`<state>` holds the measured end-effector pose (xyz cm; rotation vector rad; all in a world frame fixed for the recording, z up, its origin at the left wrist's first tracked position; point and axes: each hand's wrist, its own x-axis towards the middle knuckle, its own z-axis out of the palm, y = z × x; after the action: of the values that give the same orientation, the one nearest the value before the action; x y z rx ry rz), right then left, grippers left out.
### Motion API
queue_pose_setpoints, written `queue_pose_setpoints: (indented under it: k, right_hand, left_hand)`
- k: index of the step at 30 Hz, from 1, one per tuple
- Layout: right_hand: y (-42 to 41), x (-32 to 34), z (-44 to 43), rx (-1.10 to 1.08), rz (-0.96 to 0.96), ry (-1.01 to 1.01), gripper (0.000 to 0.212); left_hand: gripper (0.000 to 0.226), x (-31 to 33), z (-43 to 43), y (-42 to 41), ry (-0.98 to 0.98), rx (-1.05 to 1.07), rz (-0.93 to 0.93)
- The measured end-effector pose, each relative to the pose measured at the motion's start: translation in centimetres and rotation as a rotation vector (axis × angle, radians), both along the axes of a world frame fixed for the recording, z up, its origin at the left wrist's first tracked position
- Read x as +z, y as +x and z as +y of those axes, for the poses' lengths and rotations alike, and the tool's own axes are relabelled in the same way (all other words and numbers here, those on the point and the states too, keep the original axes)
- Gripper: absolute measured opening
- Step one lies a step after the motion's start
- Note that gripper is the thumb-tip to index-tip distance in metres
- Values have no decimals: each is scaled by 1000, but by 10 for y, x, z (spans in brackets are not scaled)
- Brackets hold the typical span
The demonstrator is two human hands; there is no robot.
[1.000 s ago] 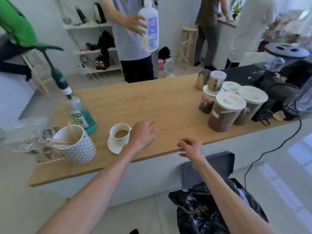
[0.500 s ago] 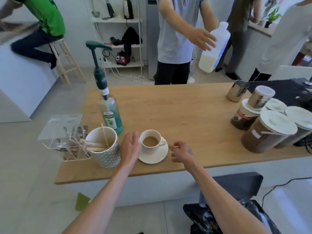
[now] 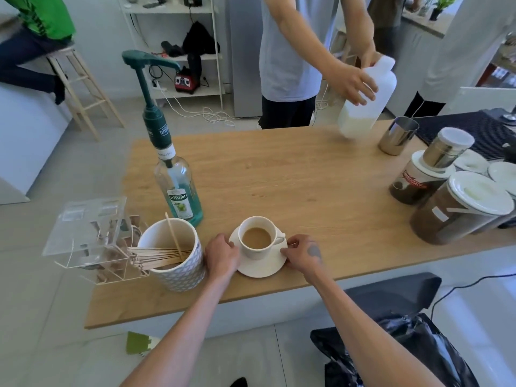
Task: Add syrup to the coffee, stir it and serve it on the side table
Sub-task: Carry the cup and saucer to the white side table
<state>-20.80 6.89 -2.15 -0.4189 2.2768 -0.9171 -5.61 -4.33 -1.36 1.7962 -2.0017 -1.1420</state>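
A white cup of milky coffee [image 3: 256, 237] stands on a white saucer [image 3: 262, 268] near the front edge of the wooden counter [image 3: 293, 185]. My left hand [image 3: 222, 255] grips the saucer's left rim and my right hand [image 3: 303, 254] grips its right rim. Behind and to the left stands the syrup bottle [image 3: 178, 191], with blue-green liquid and a dark green pump [image 3: 148, 88]. Just left of my left hand, a patterned white mug [image 3: 174, 255] holds several wooden stirrers.
A clear acrylic holder [image 3: 89, 238] sits at the counter's left end. Lidded coffee jars [image 3: 458, 210] and a steel pitcher [image 3: 398, 135] crowd the right side. Across the counter a person tilts a white milk jug [image 3: 365, 107]. A black bin bag [image 3: 396, 356] lies below right.
Both my hands have closed in on the saucer, one on each side of its rim. The view has shifted left and nearer. The person opposite has lowered the milk jug toward the counter.
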Motion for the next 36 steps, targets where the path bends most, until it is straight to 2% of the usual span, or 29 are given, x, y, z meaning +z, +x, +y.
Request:
queue_pose_setpoints:
  k: [8, 20, 30, 36]
  right_hand:
    - [1, -2, -3, -27, 29, -2, 10]
    - [-7, 1, 23, -116, -72, -79, 17]
    - [-21, 24, 113, -397, -129, -217, 17]
    - [-19, 33, 205, -642, -61, -294, 18]
  left_hand:
    - [26, -3, -3, -3, -55, -138, -72]
    - [38, 0, 4, -10, 32, -106, 103]
    - [30, 21, 57, -54, 212, -292, 293]
    - [34, 34, 123, -92, 332, -516, 360]
